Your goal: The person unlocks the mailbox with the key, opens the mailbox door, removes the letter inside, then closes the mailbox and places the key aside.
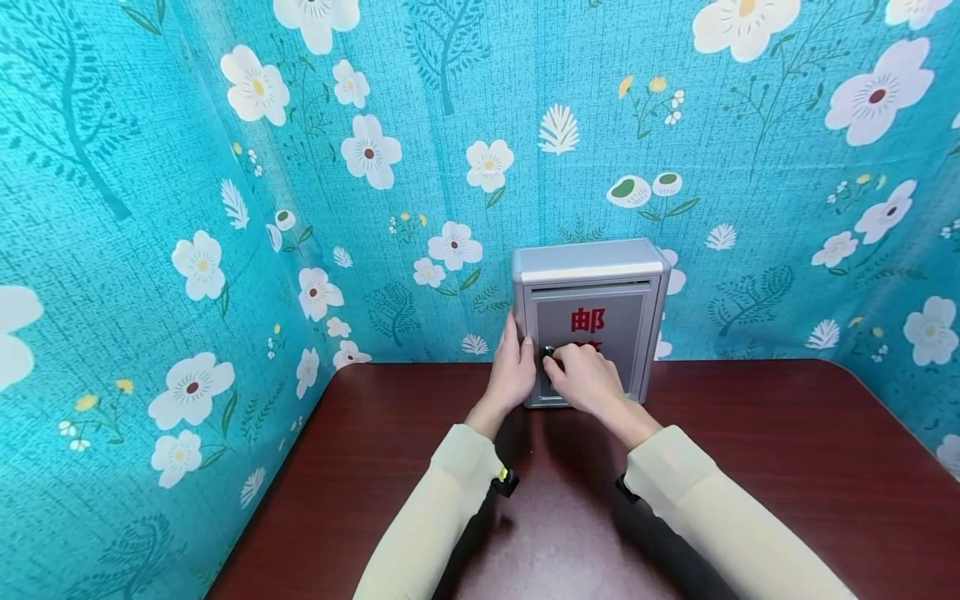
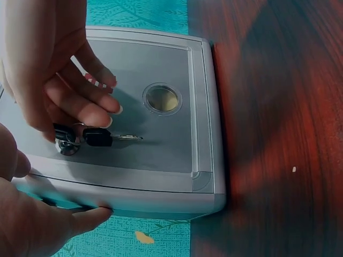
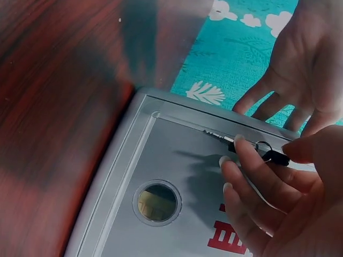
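A grey metal mailbox [image 1: 633, 333] with red characters stands upright against the cloth backdrop. My left hand [image 1: 512, 373] rests along its left side, fingers straight on the side wall and thumb by the front edge. With thumb and forefinger, my right hand [image 1: 588, 379] pinches the black head of a key [image 2: 63, 131] at the round lock [image 2: 68, 149] near the door's left edge. A second black-headed key [image 2: 99, 137] hangs from the same ring, its bare blade pointing down the door. The key's blade at the lock is hidden.
The mailbox stands on a dark red wooden table [image 1: 750, 467], near its back edge. A blue flowered cloth [image 1: 450, 108] covers the walls behind and to the left. Low on the mailbox door is a round clear window [image 3: 156, 203].
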`<state>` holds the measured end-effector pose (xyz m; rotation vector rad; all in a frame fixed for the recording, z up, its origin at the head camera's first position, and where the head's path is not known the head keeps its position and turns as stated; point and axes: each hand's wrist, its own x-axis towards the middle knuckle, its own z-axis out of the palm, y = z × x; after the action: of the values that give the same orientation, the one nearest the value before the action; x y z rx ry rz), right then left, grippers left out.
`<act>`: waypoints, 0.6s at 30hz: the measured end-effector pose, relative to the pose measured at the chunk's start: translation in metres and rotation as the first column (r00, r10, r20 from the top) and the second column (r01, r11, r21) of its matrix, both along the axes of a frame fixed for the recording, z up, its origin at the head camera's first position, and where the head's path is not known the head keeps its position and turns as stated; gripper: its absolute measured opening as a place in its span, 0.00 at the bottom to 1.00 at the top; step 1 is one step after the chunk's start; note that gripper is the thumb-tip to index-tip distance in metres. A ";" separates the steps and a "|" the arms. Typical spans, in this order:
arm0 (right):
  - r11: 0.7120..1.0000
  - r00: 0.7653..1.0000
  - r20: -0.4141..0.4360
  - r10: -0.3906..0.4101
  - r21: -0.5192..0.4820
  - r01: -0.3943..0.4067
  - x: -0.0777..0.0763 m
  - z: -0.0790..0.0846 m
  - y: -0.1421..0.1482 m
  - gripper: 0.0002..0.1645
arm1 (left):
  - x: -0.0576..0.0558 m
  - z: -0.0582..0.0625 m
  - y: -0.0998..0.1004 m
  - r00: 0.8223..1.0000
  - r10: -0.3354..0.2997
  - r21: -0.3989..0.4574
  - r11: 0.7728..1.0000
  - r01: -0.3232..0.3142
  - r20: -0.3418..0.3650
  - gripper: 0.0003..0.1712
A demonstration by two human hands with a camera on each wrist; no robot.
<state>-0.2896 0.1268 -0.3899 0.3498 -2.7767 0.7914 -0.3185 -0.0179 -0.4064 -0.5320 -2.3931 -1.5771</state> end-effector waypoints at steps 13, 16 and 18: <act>0.987 0.995 -0.100 -0.024 0.158 0.040 -0.002 -0.002 -0.003 0.19 | 0.002 -0.001 -0.001 1.000 0.006 0.015 1.000 -0.006 -0.008 0.36; 0.986 0.995 -0.101 -0.027 0.163 0.043 -0.002 -0.003 -0.003 0.18 | 0.002 -0.002 -0.001 1.000 0.004 0.022 1.000 -0.004 -0.014 0.36; 0.986 0.995 -0.100 -0.027 0.162 0.043 -0.002 -0.003 -0.004 0.18 | 0.002 -0.002 -0.001 1.000 0.004 0.023 1.000 -0.004 -0.012 0.36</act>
<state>-0.2917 0.1232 -0.3929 0.3579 -2.7541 0.5238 -0.3165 -0.0191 -0.4083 -0.5303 -2.3624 -1.5928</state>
